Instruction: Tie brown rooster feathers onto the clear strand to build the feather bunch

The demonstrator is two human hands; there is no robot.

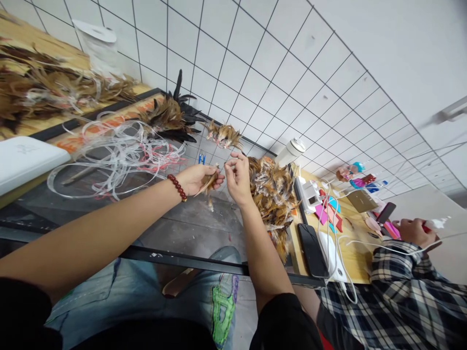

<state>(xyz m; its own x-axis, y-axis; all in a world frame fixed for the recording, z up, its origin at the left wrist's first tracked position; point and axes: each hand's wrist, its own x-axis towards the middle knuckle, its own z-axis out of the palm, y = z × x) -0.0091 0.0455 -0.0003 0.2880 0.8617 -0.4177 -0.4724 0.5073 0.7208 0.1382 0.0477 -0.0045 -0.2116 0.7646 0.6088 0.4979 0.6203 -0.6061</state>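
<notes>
My left hand (200, 180), with a dark red bead bracelet (177, 188) at the wrist, pinches a small bunch of brown feathers (210, 184) over the dark glass tabletop (182, 228). Close to its right is my right hand (238, 179), thumb and forefinger drawn together; anything between them is too small to make out. Behind the hands lies a small tuft of tan feathers (224, 135). A large heap of brown feathers (273, 189) sits just right of my right hand. Small blue snips (202, 159) rest behind my left hand.
Tangled clear ribbon (116, 150) spreads on the left, near a black-and-brown feather bundle (170, 114). More feathers (47, 92) lie farther left. On the right are a phone (313, 250), white cables, a white jar (291, 151) and another person's hand (416, 232). Gridded wall stands behind.
</notes>
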